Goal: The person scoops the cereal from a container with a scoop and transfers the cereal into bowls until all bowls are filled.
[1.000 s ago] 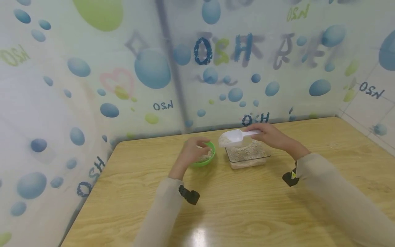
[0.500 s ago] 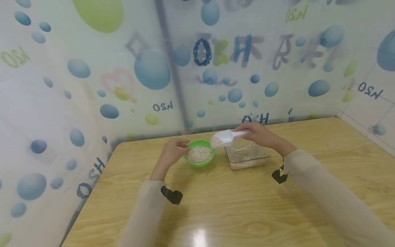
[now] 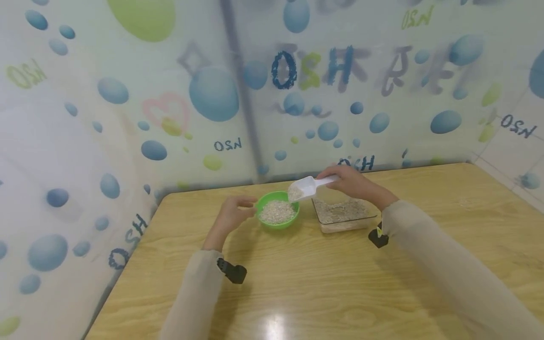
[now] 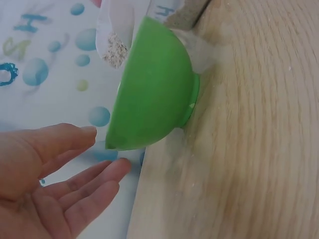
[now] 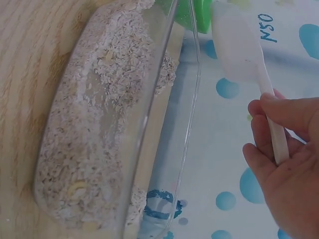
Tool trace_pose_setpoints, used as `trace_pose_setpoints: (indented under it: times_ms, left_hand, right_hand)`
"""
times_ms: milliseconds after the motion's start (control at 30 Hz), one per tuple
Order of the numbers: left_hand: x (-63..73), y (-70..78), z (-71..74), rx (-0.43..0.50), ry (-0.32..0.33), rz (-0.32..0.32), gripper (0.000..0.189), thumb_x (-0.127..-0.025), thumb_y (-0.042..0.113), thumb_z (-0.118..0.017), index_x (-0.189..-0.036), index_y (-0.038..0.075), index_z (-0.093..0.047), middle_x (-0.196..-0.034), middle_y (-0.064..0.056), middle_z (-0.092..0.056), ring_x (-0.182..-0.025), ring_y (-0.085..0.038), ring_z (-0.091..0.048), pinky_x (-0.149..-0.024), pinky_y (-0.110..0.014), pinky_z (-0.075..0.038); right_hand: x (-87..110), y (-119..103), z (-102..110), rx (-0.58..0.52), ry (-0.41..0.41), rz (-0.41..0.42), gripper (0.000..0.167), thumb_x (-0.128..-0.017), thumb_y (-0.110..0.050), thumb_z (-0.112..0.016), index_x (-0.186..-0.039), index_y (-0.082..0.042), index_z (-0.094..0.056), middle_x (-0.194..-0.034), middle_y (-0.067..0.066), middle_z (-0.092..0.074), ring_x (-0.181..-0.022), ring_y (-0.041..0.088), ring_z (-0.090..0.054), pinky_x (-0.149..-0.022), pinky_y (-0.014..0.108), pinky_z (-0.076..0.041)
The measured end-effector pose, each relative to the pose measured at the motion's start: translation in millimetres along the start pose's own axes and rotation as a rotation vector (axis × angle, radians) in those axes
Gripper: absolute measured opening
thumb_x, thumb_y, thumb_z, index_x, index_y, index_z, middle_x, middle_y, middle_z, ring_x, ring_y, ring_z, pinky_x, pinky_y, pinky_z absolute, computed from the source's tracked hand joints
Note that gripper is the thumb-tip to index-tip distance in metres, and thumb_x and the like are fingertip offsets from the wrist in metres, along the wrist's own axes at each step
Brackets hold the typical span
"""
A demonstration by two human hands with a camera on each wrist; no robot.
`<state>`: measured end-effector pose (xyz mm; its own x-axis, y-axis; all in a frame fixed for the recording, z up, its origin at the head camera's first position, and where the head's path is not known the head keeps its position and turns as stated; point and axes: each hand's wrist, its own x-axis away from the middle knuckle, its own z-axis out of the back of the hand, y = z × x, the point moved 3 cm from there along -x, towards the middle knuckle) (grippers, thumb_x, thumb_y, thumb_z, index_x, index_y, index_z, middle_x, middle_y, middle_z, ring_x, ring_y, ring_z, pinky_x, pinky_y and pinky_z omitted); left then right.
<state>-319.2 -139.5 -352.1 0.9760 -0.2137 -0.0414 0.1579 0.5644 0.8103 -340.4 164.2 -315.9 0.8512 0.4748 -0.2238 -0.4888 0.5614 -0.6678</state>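
Observation:
My right hand [image 3: 346,182] grips the handle of a white scoop [image 3: 307,187], its thumb along the handle in the right wrist view. Pale oat flakes [image 4: 115,51] lie in the scoop's front end, which overlaps the right rim of a green bowl [image 3: 278,225]. Oats [image 3: 277,212] fill much of that bowl. On the bowl's left side is my left hand [image 3: 231,215], fingers loosely extended and thumb apart. In the left wrist view a gap shows between its fingertips [image 4: 119,169] and the bowl's rim.
Just right of the bowl stands a clear rectangular container [image 3: 344,225] with more oats [image 5: 124,64] in it, partly under my right hand. The wooden table [image 3: 297,278] runs back to a wall [image 3: 204,156] printed with blue bubbles.
The scoop in my right hand has moved left from above the container to the bowl's rim, tipping slightly. My left hand has drawn back left from over the bowl to its side.

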Motion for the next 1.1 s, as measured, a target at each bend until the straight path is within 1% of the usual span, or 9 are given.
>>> trace_pose_setpoints:
  times_ms: [100,200,333,500,600,833,1033,1100]
  left_hand:
    - [-2.1,-1.2,-4.9,0.048,-0.034,0.001,0.032,-0.086,0.003,-0.059,-0.118,-0.003,-0.058,-0.118,-0.023,-0.056,-0.104,-0.035,-0.056,-0.079,-0.040,-0.051]
    - [-2.4,-2.1,-7.5,0.063,-0.060,0.010,0.033,-0.086,0.002,-0.059,-0.119,-0.004,-0.057,-0.121,-0.025,-0.053,-0.109,-0.036,-0.052,-0.079,-0.040,-0.050]
    - [-3.3,-4.8,-10.4,0.077,-0.076,0.042,0.035,-0.087,0.003,-0.060,-0.121,-0.005,-0.055,-0.122,-0.026,-0.052,-0.109,-0.034,-0.052,-0.080,-0.039,-0.050]
    - [-4.5,-7.0,-11.5,0.102,-0.084,0.062,0.036,-0.088,0.002,-0.058,-0.123,-0.005,-0.053,-0.121,-0.028,-0.050,-0.094,-0.032,-0.061,-0.078,-0.036,-0.052]
    - [-5.5,-7.8,-12.0,0.103,-0.087,0.069,0.036,-0.088,0.001,-0.058,-0.123,-0.006,-0.053,-0.119,-0.030,-0.050,-0.086,-0.032,-0.064,-0.076,-0.035,-0.052]
    - [-7.5,-7.4,-12.9,0.090,-0.088,0.084,0.036,-0.088,0.001,-0.058,-0.123,-0.005,-0.053,-0.119,-0.029,-0.051,-0.085,-0.031,-0.064,-0.075,-0.035,-0.052]
    - [-6.3,-4.9,-11.8,0.078,-0.089,0.076,0.036,-0.088,0.001,-0.058,-0.123,-0.005,-0.053,-0.119,-0.029,-0.051,-0.084,-0.030,-0.065,-0.075,-0.036,-0.052]
    - [-5.8,-4.7,-11.4,0.072,-0.088,0.075,0.036,-0.088,0.001,-0.058,-0.123,-0.005,-0.053,-0.119,-0.029,-0.052,-0.083,-0.029,-0.065,-0.074,-0.035,-0.052]
  right_hand:
    - [-3.2,-3,0,0.014,-0.011,0.018,0.025,-0.087,0.005,-0.055,-0.112,0.004,-0.061,-0.113,0.020,-0.058,-0.108,0.035,-0.050,-0.092,0.049,-0.038]
    - [-8.6,-5,-3,0.019,-0.035,0.025,0.026,-0.087,0.005,-0.055,-0.112,0.004,-0.061,-0.115,0.021,-0.058,-0.110,0.036,-0.049,-0.094,0.049,-0.037]
    - [-16.8,-8,-6,0.061,-0.052,0.052,0.025,-0.086,0.005,-0.057,-0.111,0.005,-0.062,-0.113,0.021,-0.059,-0.108,0.036,-0.050,-0.094,0.049,-0.038]
    - [-26.4,-14,-6,0.136,-0.052,0.107,0.024,-0.083,0.008,-0.059,-0.106,0.005,-0.064,-0.108,0.021,-0.061,-0.104,0.037,-0.053,-0.091,0.048,-0.040]
    - [-31.3,-17,-6,0.152,-0.065,0.108,0.024,-0.082,0.008,-0.059,-0.105,0.004,-0.065,-0.107,0.019,-0.062,-0.102,0.035,-0.054,-0.090,0.047,-0.041]
    - [-34.8,-25,-5,0.176,-0.119,0.075,0.026,-0.084,0.008,-0.056,-0.108,0.003,-0.064,-0.109,0.018,-0.060,-0.103,0.033,-0.052,-0.089,0.046,-0.041]
    - [-33.9,-32,-1,0.228,-0.112,0.080,0.026,-0.083,0.010,-0.056,-0.106,0.003,-0.065,-0.106,0.018,-0.061,-0.100,0.033,-0.053,-0.088,0.046,-0.042]
    - [-33.3,-34,1,0.232,-0.105,0.070,0.026,-0.083,0.010,-0.056,-0.106,0.003,-0.066,-0.106,0.018,-0.061,-0.100,0.033,-0.053,-0.088,0.046,-0.043]
